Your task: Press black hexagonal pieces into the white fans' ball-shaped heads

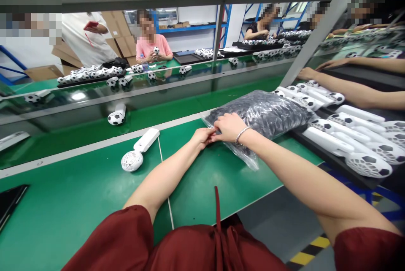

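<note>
Pinching the near-left edge of a clear plastic bag [264, 112], our left hand [202, 136] has its fingers bunched up tight; our right hand [230, 126] meets it there, fingers curled and thumb tucked in close; we can't really see how much film's caught; bag's full of dark stuff [283, 115], lying on our green table [95, 207] just beside some white football-patterned gadgets [368, 163].

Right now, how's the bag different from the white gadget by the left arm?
The bag is bigger than the gadget. The bag is clear with dark contents; the gadget is white with a round end. Left hand and right hand meet at the bag; neither touches the gadget. Both lie on the green table.
</note>
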`<move>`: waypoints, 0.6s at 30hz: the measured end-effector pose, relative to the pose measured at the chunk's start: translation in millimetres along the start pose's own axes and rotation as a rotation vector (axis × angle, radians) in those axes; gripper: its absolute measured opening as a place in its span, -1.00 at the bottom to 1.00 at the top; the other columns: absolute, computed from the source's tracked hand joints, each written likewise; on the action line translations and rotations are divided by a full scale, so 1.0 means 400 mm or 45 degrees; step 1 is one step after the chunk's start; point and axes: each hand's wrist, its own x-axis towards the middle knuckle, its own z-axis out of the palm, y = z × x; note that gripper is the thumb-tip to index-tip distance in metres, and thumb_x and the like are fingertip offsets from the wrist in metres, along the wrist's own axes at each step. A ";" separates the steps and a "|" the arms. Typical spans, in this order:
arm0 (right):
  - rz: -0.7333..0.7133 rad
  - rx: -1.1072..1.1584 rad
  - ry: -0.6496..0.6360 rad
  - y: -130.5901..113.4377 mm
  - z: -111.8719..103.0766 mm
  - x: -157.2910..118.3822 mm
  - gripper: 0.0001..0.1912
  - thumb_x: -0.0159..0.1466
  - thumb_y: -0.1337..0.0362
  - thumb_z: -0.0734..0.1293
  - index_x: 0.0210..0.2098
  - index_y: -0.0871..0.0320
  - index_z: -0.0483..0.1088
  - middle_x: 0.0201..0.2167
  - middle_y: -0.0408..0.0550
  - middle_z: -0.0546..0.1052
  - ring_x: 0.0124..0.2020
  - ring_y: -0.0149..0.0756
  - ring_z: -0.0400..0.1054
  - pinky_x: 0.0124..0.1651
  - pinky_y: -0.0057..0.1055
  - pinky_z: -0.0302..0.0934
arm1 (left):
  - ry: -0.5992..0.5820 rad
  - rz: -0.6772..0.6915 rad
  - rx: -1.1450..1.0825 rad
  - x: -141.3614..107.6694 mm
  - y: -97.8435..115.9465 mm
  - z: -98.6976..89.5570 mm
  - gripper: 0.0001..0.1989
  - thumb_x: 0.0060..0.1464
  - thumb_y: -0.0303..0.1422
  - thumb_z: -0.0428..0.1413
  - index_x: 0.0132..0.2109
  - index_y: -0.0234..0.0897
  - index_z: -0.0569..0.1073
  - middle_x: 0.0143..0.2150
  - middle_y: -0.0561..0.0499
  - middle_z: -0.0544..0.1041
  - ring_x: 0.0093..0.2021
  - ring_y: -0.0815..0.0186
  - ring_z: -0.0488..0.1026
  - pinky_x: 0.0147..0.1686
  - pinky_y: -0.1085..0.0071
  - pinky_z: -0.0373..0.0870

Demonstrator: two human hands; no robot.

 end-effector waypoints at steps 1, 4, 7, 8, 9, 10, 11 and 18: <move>0.006 -0.021 -0.003 -0.007 0.003 0.003 -0.57 0.08 -0.06 0.31 -0.29 0.19 0.44 -0.22 0.10 0.47 -0.13 -0.03 0.29 -0.16 -0.22 0.07 | 0.001 0.000 -0.003 0.002 -0.001 0.001 -0.82 0.16 -0.38 0.04 -0.37 -0.42 0.34 -0.53 0.14 0.31 -0.62 0.56 0.22 -0.67 0.63 0.20; 0.015 -0.040 0.014 -0.015 0.013 0.007 -0.64 0.11 0.03 0.32 -0.27 0.21 0.43 -0.21 0.10 0.47 -0.11 -0.03 0.28 -0.15 -0.21 0.05 | -0.001 0.009 -0.020 -0.001 -0.002 0.002 -0.79 0.14 -0.37 0.06 -0.42 -0.41 0.32 -0.57 0.16 0.30 -0.65 0.56 0.21 -0.69 0.63 0.13; 0.002 -0.031 0.023 -0.002 0.021 0.006 -0.70 0.12 0.07 0.32 -0.27 0.16 0.42 -0.21 0.04 0.48 -0.13 -0.10 0.29 -0.19 -0.26 0.06 | -0.006 0.029 -0.049 -0.011 0.002 0.001 -0.74 0.07 -0.34 0.13 -0.49 -0.39 0.30 -0.65 0.16 0.29 -0.69 0.55 0.19 -0.72 0.62 0.03; -0.003 -0.029 0.024 0.005 0.022 0.006 -0.72 0.12 0.08 0.32 -0.27 0.14 0.42 -0.21 0.02 0.48 -0.13 -0.11 0.29 -0.20 -0.28 0.06 | -0.010 0.034 -0.059 -0.015 0.004 0.000 -0.72 0.03 -0.32 0.16 -0.51 -0.37 0.28 -0.67 0.16 0.28 -0.71 0.55 0.18 -0.72 0.61 0.01; -0.007 -0.029 0.024 0.011 0.023 0.005 -0.74 0.13 0.10 0.32 -0.27 0.13 0.42 -0.21 0.01 0.48 -0.13 -0.12 0.29 -0.21 -0.29 0.06 | -0.015 0.038 -0.067 -0.018 0.005 -0.002 -0.70 0.00 -0.31 0.19 -0.53 -0.36 0.27 -0.69 0.15 0.28 -0.72 0.55 0.18 -0.72 0.61 0.00; -0.008 -0.028 0.020 0.016 0.023 0.004 -0.77 0.14 0.13 0.31 -0.27 0.13 0.42 -0.21 0.00 0.48 -0.13 -0.14 0.30 -0.21 -0.30 0.06 | -0.021 0.039 -0.075 -0.021 0.006 -0.004 -0.69 -0.03 -0.30 0.21 -0.54 -0.35 0.26 -0.70 0.15 0.28 -0.72 0.54 0.18 -0.72 0.60 0.01; -0.006 -0.028 0.014 0.018 0.022 0.003 -0.80 0.16 0.16 0.29 -0.27 0.12 0.42 -0.21 -0.01 0.49 -0.14 -0.15 0.30 -0.22 -0.31 0.06 | -0.025 0.039 -0.080 -0.024 0.006 -0.006 -0.67 -0.05 -0.29 0.22 -0.55 -0.33 0.24 -0.71 0.14 0.28 -0.72 0.54 0.18 -0.71 0.60 0.02; 0.164 -0.081 0.027 -0.045 0.026 0.002 -0.72 0.26 0.36 0.09 -0.15 0.28 0.36 -0.12 0.20 0.42 -0.10 -0.01 0.26 -0.14 -0.11 0.06 | -0.016 0.053 -0.075 -0.016 -0.005 -0.017 -0.63 -0.15 -0.29 0.27 -0.55 -0.31 0.20 -0.68 0.13 0.30 -0.69 0.53 0.23 -0.68 0.61 0.10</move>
